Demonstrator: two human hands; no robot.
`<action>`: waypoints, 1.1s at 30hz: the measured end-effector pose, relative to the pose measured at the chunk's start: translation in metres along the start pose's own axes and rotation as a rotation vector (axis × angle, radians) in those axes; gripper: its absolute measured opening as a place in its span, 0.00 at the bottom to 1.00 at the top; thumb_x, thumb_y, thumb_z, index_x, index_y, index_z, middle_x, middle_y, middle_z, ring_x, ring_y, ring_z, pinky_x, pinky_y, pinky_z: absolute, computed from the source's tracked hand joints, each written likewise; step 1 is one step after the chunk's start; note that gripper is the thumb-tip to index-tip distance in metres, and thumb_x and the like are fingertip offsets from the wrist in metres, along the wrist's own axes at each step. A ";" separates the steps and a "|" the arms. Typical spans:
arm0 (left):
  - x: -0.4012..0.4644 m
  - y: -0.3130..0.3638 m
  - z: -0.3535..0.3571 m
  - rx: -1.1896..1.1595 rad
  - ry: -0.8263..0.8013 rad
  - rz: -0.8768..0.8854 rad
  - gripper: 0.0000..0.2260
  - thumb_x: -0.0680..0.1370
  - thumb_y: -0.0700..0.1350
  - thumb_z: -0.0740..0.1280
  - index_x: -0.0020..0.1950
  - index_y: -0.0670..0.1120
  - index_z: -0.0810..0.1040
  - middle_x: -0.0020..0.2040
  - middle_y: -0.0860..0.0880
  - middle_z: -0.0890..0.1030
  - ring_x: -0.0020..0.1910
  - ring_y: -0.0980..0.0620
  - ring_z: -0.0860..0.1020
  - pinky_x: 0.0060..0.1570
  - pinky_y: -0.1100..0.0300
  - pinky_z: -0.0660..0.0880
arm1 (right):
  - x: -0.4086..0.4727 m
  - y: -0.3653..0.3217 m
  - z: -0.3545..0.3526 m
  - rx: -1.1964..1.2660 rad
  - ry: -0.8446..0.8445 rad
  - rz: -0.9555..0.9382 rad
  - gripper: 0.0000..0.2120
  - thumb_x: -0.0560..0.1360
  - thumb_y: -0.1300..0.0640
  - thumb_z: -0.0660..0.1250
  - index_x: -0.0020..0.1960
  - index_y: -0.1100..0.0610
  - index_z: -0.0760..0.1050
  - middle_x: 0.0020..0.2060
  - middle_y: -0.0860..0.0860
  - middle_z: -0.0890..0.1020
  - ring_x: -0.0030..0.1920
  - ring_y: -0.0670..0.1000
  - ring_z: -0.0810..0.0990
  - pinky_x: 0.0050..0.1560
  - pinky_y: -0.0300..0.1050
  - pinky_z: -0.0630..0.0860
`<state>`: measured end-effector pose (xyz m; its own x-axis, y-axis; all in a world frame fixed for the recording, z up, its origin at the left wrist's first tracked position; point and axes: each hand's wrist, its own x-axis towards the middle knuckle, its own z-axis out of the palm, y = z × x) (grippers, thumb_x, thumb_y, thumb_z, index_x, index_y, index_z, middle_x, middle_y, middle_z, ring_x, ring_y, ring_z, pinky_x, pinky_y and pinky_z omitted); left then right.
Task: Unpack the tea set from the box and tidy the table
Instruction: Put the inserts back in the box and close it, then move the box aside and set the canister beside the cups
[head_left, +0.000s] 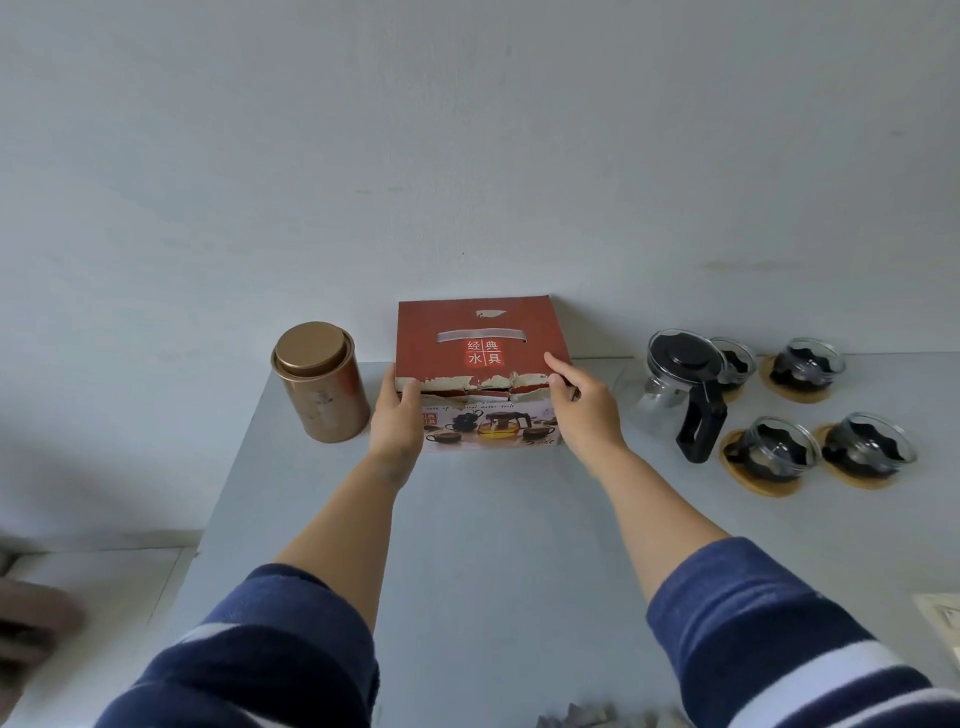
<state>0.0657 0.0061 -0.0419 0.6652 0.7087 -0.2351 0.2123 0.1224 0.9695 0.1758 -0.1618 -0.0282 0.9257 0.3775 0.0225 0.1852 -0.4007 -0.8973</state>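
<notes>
The box (480, 374) stands at the back of the tabletop (493, 545), against the wall. The left hand (397, 415) grips its left side, the right hand (584, 410) its right side. Right of the box: teapot (685, 389) and four cups (808, 364) on saucers. Left of it: a tin (318, 382).

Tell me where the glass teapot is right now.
The glass teapot stands on the table right of the red box, just past the right hand, with four glass cups on saucers beside it.
</notes>
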 end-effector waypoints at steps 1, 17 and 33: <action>0.001 -0.001 0.002 0.013 0.030 -0.006 0.16 0.80 0.48 0.54 0.68 0.56 0.67 0.61 0.49 0.79 0.59 0.47 0.78 0.56 0.54 0.75 | 0.001 0.000 0.000 0.002 -0.005 0.014 0.17 0.82 0.57 0.57 0.69 0.49 0.73 0.48 0.42 0.78 0.35 0.37 0.65 0.38 0.29 0.66; -0.065 -0.062 -0.038 0.860 0.078 0.039 0.25 0.83 0.52 0.53 0.78 0.46 0.56 0.79 0.49 0.59 0.78 0.49 0.56 0.75 0.50 0.55 | -0.039 -0.056 0.061 -0.477 0.125 -0.516 0.20 0.72 0.64 0.65 0.64 0.55 0.76 0.66 0.57 0.74 0.67 0.60 0.69 0.65 0.56 0.70; -0.099 -0.124 -0.090 1.139 0.101 0.205 0.27 0.79 0.57 0.52 0.78 0.53 0.55 0.79 0.55 0.55 0.79 0.56 0.47 0.77 0.48 0.40 | -0.026 -0.071 0.253 0.085 -0.190 0.100 0.57 0.61 0.51 0.80 0.77 0.51 0.46 0.72 0.57 0.60 0.69 0.61 0.66 0.69 0.56 0.65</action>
<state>-0.0909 -0.0164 -0.1322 0.7123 0.7014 -0.0247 0.6625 -0.6603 0.3537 0.0552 0.0676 -0.0767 0.8581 0.4927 -0.1445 0.0594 -0.3749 -0.9251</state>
